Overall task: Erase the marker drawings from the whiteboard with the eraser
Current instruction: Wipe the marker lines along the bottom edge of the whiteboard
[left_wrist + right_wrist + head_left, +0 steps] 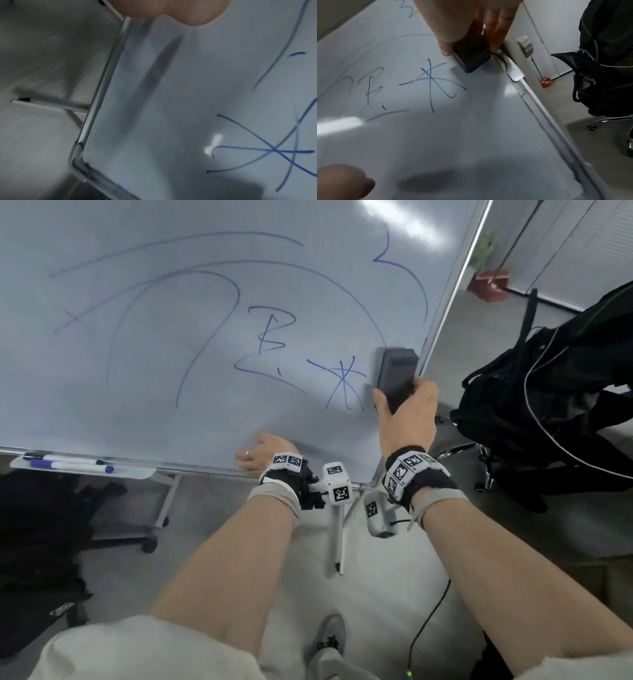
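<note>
Whiteboard (171, 412) tray (137, 474) holds markers (68, 464); right hand (407, 412) fingers clamp eraser (397, 374); left hand (263, 451) fingers relaxed on board.

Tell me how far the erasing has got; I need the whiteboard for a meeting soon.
Barely started. In hand: the right hand grips the eraser, pressed on the whiteboard near its right edge, beside the star-like scribble. The left hand rests on the board's lower edge. Left: the star, the B-shaped mark and the long blue arcs all remain. Only the bottom strip looks clean.
</note>
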